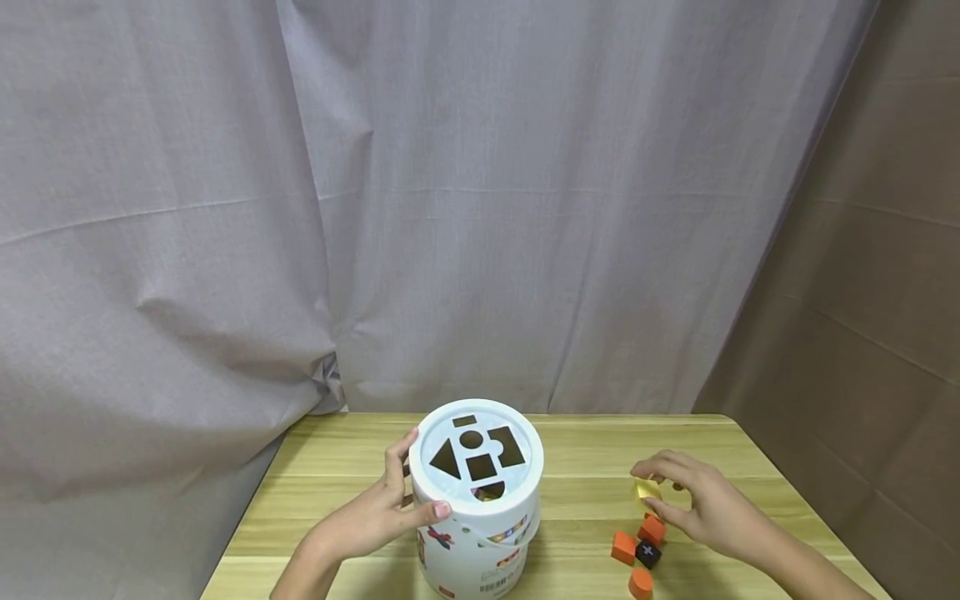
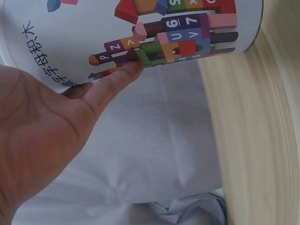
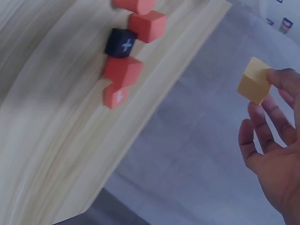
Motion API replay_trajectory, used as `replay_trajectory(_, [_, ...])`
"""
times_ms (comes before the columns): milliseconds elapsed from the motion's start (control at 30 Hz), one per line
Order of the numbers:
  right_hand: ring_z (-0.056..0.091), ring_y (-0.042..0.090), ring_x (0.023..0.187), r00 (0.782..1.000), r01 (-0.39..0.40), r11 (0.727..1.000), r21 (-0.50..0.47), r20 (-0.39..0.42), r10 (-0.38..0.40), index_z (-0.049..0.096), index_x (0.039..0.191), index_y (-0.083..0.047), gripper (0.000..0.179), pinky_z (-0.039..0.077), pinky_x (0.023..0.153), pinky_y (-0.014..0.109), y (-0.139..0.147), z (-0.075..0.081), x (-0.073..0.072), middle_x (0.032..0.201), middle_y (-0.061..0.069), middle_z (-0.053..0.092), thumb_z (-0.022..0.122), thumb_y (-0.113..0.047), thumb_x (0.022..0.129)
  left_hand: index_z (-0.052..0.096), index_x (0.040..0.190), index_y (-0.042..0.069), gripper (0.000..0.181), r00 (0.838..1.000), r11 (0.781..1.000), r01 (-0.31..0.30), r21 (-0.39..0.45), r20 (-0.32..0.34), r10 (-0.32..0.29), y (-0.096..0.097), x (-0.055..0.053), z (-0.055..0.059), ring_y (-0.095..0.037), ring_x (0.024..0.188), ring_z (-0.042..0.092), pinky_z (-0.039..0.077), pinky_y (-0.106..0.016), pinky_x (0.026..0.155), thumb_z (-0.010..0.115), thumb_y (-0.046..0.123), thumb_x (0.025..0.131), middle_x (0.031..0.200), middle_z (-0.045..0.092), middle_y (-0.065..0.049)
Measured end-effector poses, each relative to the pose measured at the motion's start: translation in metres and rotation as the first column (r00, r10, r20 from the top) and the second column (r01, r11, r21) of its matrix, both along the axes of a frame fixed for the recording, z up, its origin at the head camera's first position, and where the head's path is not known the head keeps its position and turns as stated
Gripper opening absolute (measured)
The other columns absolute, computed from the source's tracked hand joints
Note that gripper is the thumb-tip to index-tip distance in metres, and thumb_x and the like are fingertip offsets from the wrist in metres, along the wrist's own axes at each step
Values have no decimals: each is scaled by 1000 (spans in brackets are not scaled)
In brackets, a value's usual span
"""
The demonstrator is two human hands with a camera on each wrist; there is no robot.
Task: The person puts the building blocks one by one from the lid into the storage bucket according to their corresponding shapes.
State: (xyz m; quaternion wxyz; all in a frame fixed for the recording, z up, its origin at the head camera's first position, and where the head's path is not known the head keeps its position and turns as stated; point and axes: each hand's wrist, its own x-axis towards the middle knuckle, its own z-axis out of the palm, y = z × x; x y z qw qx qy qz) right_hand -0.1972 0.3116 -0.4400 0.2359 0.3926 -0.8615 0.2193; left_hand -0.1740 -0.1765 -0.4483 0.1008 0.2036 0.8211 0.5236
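Our left hand [image 1: 378,517] grips the bucket [image 1: 467,554], thumb against the near side by the rim and the other fingers spread round its left side. The lid [image 1: 437,427], cut with shaped holes, lies just right of those fingertips. Our right hand [image 1: 697,500] pinches a yellow block [image 3: 254,80] between thumb and fingertips, well apart from the bucket. Nearer us than the right fingers, orange blocks [image 1: 623,547] and a black block [image 1: 648,553] sit close together on the table [image 1: 581,500].
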Motion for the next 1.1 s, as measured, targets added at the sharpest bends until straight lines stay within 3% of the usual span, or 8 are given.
replay_trajectory(500, [74, 7, 101, 1000, -19, 992, -124, 10, 20, 77, 125, -27, 60, 52, 87, 9, -31, 28, -1, 116, -5, 82, 97, 3, 77, -10, 173, 17, 116, 1000, 1000, 1, 4, 0, -1, -1, 1, 0, -48, 169, 19, 37, -68, 129, 80, 42, 103, 186, -12, -17])
replay_trajectory(733, [74, 8, 103, 998, -43, 985, -165, 33, 49, 79, 122, -20, 51, 53, 86, 11, -45, 36, -2, 117, -4, 82, 97, 0, 79, -11, 173, 16, 118, 1000, 1000, -2, -1, 0, 2, 0, 0, 0, -48, 169, 19, 38, -66, 129, 80, 42, 102, 186, -12, -17])
replay_trajectory(1100, [76, 9, 103, 997, -51, 981, -187, 42, 60, 80, 121, -20, 49, 55, 87, 13, -62, 44, -2, 116, -5, 83, 97, -1, 79, -9, 173, 19, 117, 1000, 1000, -1, -2, -2, 1, 0, 0, 0, -48, 169, 18, 38, -66, 130, 80, 43, 102, 186, -12, -16])
